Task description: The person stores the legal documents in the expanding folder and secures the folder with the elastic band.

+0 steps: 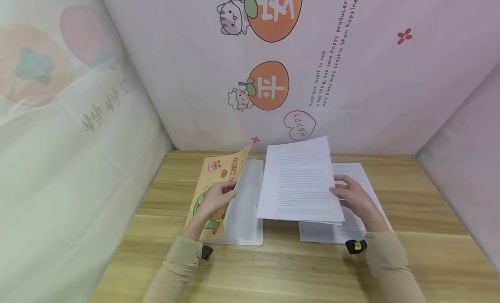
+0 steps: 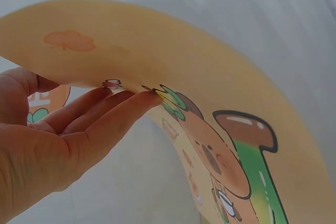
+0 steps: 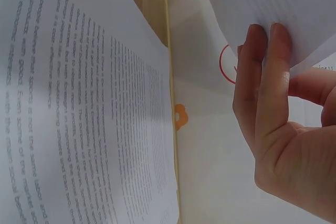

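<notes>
My left hand (image 1: 215, 199) holds the raised cover of a folder (image 1: 212, 175) by its free edge. Orange-tan, with cartoon capybara prints, the cover bends upward over a whitish inside (image 1: 250, 207). In the left wrist view, the fingertips lie against the printed face of the curved cover (image 2: 126, 35). My right hand (image 1: 353, 198) pinches a few printed sheets (image 1: 300, 181) at their right edge, tilted above the table. Beneath that hand, more printed paper (image 1: 351, 235) lies flat. The right wrist view shows fingers and thumb on either side of the lifted sheets (image 3: 294, 9).
The wood-grain table (image 1: 281, 268) meets a white printed cloth (image 1: 203, 99) at its back edge. Similar cloth stands at the left (image 1: 78, 164) and right (image 1: 461, 133). Dark straps (image 1: 355, 246) circle both wrists.
</notes>
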### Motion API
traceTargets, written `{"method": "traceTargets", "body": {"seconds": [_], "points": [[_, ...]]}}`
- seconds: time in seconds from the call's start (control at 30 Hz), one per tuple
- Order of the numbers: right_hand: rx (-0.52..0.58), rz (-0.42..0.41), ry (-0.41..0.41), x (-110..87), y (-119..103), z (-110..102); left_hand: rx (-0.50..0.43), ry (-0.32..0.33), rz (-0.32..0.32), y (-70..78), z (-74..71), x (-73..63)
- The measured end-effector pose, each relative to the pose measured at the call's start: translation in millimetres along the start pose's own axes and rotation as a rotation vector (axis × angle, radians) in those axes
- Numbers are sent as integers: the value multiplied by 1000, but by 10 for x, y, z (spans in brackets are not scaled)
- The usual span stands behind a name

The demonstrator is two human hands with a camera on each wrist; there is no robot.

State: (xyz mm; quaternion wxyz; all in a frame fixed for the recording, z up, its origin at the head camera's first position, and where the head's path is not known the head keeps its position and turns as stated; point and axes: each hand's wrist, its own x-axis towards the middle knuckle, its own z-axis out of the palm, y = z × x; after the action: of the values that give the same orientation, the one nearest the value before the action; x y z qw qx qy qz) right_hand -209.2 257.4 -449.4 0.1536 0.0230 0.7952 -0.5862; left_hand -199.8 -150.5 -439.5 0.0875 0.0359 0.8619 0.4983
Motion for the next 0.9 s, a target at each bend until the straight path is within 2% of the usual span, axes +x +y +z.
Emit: {"method": "traceTargets", "body": {"seconds": [0.9], "points": [[-20, 27, -23, 80, -84, 275, -78, 3, 19, -35, -52, -11]]}}
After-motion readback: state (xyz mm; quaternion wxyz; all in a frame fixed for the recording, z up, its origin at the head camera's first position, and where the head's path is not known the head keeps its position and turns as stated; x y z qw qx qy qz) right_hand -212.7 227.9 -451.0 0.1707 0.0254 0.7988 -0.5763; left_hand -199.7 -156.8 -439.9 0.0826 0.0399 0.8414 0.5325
